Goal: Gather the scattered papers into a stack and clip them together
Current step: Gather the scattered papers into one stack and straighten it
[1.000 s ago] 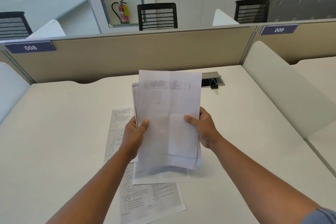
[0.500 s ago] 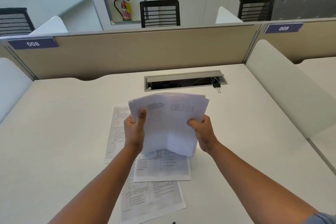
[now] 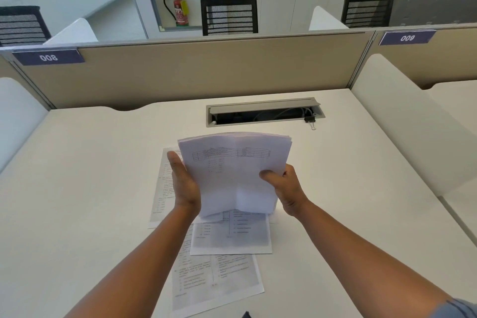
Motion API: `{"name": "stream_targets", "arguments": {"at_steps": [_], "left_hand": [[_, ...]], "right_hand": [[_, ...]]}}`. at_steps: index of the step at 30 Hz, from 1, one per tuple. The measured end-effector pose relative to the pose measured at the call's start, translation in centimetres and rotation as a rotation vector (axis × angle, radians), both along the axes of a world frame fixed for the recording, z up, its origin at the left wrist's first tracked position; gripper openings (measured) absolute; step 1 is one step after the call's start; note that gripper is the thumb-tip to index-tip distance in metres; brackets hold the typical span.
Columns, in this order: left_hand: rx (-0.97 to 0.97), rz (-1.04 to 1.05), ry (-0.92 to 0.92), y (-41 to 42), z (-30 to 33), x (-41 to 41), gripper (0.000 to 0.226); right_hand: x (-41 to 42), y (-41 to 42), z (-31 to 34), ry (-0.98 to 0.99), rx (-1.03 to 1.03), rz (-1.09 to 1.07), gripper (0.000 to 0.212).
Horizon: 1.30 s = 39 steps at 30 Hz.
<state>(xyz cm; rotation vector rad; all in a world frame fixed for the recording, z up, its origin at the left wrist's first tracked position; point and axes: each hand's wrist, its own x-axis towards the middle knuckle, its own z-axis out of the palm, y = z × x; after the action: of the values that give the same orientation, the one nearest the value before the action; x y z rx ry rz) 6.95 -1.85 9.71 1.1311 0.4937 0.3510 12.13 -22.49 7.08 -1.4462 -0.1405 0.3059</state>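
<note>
From the head view, the held bundle of papers is now standing upright just in front of the cable tray, lower than a second ago, when it was raised high enough to hide most of that tray. Its bottom edge is dropping toward the loose sheets lying on the desk. The left hand is pressing flat against the bundle's left edge, fingers straight, no longer wrapped around it. The right hand is clamping the right edge, thumb in front. This looks like squaring the edges. Three sheets are waiting ungathered, and the binder clip is sitting untouched at the tray's right end.
</note>
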Motion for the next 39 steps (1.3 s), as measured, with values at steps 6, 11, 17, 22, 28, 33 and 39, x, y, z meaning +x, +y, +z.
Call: {"name": "stream_targets", "arguments": {"at_steps": [6,11,17,22,28,33,39], "left_hand": [[0.05,0.032,-0.017,0.7,-0.4,0.5,0.043],[0.085,-0.012,-0.056,1.2,-0.6,0.2,0.034],[0.117,-0.024,-0.027,1.2,-0.4,-0.2,0.035],[0.129,-0.007,-0.05,1.1,0.3,0.2,0.051],[0.134,0.018,0.014,1.0,-1.0,-0.3,0.047],[0.137,0.071,-0.017,1.3,0.0,-0.1,0.033],[0.211,-0.013,-0.056,0.4,-1.1,-1.1,0.031]], "right_hand": [[-0.3,0.9,0.5,0.021,0.095,-0.07,0.032],[-0.3,0.8,-0.4,0.037,0.072,-0.062,0.038],[-0.1,1.1,-0.6,0.081,0.011,-0.051,0.04],[-0.1,1.3,0.2,0.054,0.08,-0.07,0.042],[-0.5,1.3,-0.5,0.073,-0.009,-0.036,0.028],[-0.3,1.5,0.1,0.053,0.011,-0.032,0.025],[-0.1,0.6,-2.6,0.073,-0.095,0.031,0.029]]}}
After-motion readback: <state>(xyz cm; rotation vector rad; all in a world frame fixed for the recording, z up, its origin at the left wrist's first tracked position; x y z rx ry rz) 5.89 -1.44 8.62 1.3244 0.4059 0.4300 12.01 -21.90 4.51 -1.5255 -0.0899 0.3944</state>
